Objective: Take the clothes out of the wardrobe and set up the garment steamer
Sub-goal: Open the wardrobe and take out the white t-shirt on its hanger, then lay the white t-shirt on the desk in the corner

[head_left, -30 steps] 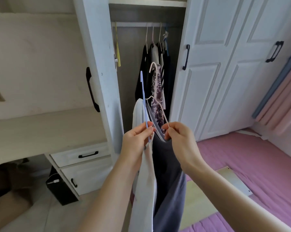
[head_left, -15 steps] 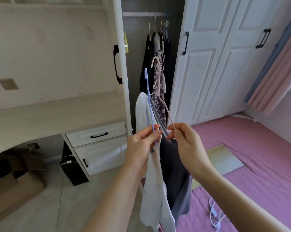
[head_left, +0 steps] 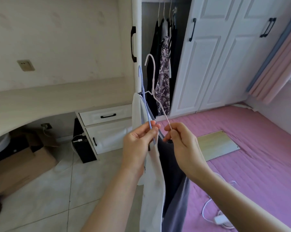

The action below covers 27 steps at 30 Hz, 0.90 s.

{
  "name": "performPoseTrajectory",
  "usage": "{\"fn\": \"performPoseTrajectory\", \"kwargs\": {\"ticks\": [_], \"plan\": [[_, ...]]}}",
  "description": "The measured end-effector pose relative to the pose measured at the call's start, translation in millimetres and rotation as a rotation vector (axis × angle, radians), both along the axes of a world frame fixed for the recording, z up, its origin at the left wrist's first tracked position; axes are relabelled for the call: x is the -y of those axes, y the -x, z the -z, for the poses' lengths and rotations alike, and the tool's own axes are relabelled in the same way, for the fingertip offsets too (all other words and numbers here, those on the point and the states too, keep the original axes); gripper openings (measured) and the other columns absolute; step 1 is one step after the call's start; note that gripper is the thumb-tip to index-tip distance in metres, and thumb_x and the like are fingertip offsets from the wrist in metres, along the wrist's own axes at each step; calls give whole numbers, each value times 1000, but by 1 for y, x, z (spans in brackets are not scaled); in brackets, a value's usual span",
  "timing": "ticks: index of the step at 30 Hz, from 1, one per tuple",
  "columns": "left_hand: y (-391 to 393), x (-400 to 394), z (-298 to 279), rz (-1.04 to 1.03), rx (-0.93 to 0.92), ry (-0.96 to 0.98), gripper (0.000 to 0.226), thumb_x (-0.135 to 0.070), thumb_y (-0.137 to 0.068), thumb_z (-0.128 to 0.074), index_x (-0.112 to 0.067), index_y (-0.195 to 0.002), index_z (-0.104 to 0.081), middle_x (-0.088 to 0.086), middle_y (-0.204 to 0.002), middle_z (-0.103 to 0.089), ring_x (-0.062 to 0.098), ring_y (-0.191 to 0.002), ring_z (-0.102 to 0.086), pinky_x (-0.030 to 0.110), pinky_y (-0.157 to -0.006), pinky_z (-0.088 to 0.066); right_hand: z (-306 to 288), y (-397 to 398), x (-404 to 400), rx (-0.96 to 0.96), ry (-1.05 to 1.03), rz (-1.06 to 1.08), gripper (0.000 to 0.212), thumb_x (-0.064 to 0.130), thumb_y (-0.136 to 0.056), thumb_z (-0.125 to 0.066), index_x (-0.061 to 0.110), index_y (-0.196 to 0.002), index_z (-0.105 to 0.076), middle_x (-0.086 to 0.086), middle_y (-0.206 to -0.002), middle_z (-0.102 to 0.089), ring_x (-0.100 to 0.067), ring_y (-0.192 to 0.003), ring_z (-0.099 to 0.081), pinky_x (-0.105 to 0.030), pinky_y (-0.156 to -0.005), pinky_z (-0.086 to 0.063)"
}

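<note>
open wardrobe ahead, dark and patterned clothes hanging inside. left hand pinching blue hanger with white garment; right hand pinching pink hanger.

Counting two hands: left hand and right hand. Holding two hangers, a blue hanger and a white hanger. Carrying two garments, a white garment and a dark garment. Showing three hanger hooks on the wardrobe rail, two drawers, two shut wardrobe doors, one cardboard box, one board.
</note>
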<state>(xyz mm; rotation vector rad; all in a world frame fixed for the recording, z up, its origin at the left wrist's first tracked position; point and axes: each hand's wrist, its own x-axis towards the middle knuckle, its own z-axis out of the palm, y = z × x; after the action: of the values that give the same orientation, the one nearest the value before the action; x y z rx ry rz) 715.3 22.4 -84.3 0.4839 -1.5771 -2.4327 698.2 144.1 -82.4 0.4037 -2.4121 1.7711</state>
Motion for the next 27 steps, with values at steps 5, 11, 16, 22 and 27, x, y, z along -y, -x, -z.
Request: {"fn": "performPoseTrajectory", "kwargs": {"ticks": [5,11,16,22,27], "plan": [[-21,-1,-2,-8,-14,-3,27,-14,-82,-73,-15,-109,-71,1,-99,-76,15,-99,-70,29,-92,-51,-3,-16,3,14,14,-94,31,5,-99,-39,26,-87,-59,0,-76,-67,-18,-75,-60,-26,-67,-48],[-37,-3,-4,-122,0,15,32,-25,-80,-77,-18,-111,-72,4,-99,-75,19,-98,-71,38,-98,-50,-7,-23,8,36,-11,-190,29,6,-99,-40,22,-89,-62,4,-77,-68,-9,-74,-61,-22,-68,-49],[-49,-6,-12,-251,-4,84,13,-29,-84,-72,-21,-92,-79,4,-90,-76,21,-93,-72,39,-94,-53,-13,-26,17,51,-6,-325,18,16,-98,-48,17,-89,-63,4,-80,-69,-9,-74,-62,-22,-67,-50],[-54,5,-13,-373,6,-21,39,-34,-100,-44,-10,-101,-75,5,-99,-75,19,-93,-72,26,-79,-56,-9,-21,26,28,-36,-473,9,12,-91,-60,20,-91,-64,7,-82,-70,-10,-75,-63,-23,-67,-51],[-60,35,-18,-451,-83,-331,31,-27,-101,-44,-4,-111,-62,12,-110,-72,26,-98,-71,34,-87,-52,-1,-24,35,24,-55,-657,14,7,-91,-57,19,-88,-62,3,-76,-65,-6,-64,-55,-18,-61,-45]]}}
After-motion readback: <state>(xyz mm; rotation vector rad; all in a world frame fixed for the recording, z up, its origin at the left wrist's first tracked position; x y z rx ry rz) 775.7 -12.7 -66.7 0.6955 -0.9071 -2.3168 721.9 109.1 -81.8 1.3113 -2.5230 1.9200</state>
